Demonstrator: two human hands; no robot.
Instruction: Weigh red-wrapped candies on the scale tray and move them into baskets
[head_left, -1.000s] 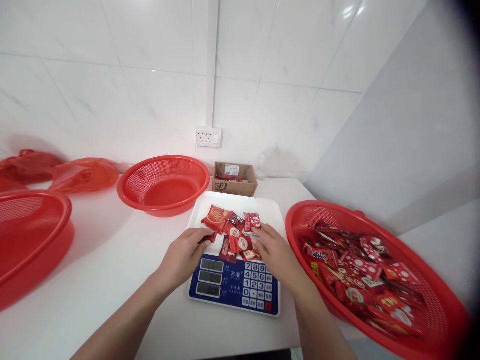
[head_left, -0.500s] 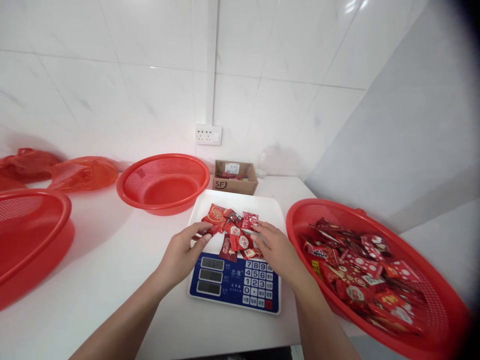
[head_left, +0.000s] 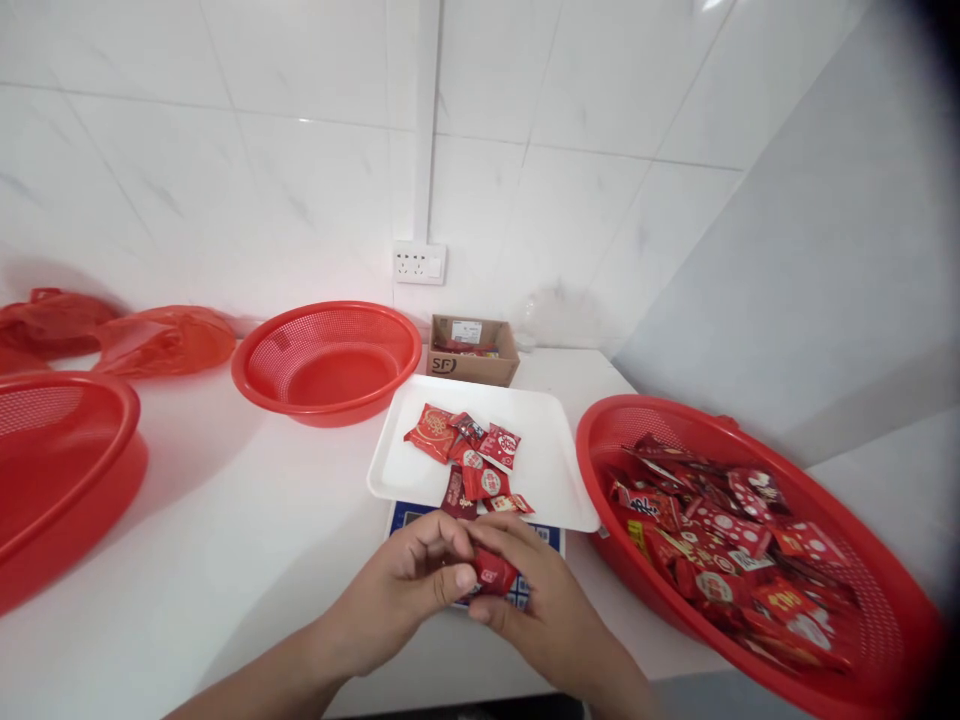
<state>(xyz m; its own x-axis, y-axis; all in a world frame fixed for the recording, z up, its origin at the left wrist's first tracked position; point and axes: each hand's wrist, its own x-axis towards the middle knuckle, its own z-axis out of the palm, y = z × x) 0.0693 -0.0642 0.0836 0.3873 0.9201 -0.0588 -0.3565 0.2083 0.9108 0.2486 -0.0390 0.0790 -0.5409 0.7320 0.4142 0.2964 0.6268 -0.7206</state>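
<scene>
White counter [head_left: 225, 520]: left hand [head_left: 409, 592] and right hand [head_left: 541, 605] pinch one red packet [head_left: 493, 576] between closed fingertips just before the scale tray [head_left: 555, 450], which carries a small pile [head_left: 466, 462]; the right basket [head_left: 630, 425] holds many more.

A red packet [head_left: 491, 575] bearing a white round mark is seen. Red wrappers [head_left: 469, 460], printed in white and gold, are spread on a white tray [head_left: 551, 470]. The baskets [head_left: 322, 407] are coloured red and patterned with fine mesh. A blue panel [head_left: 400, 514] is shown; the table [head_left: 225, 520] is white, the box [head_left: 480, 368] brown.
</scene>
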